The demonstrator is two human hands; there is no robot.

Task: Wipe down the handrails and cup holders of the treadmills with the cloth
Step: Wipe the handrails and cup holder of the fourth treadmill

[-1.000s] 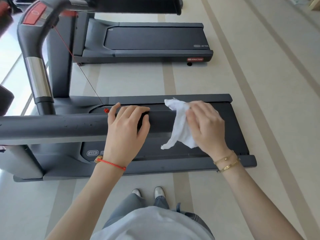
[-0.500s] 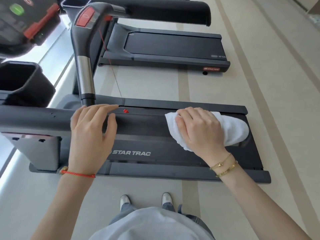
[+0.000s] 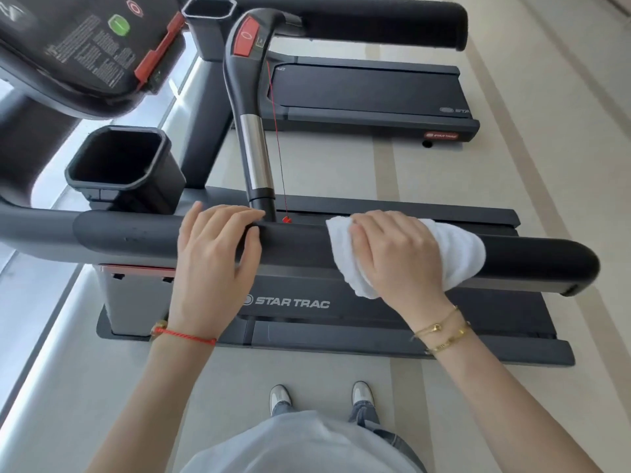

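A thick black handrail of the near treadmill runs across the middle of the head view. A white cloth is draped over it right of centre. My right hand lies on the cloth, its fingers curved over the rail's top and pressing the cloth down. My left hand rests flat on the bare rail to the left, fingers straight and thumb hooked over the near side. A black cup holder stands behind the rail at the left.
A curved front handle with a chrome section rises behind the rail, with a red safety cord hanging from it. The console is at top left. A second treadmill stands further back. My feet are on pale floor.
The view has swung left and up, bringing the cup holder and console into sight. The cloth went from hanging loose to wrapped over the rail under my right hand. My left hand slid left along the rail.
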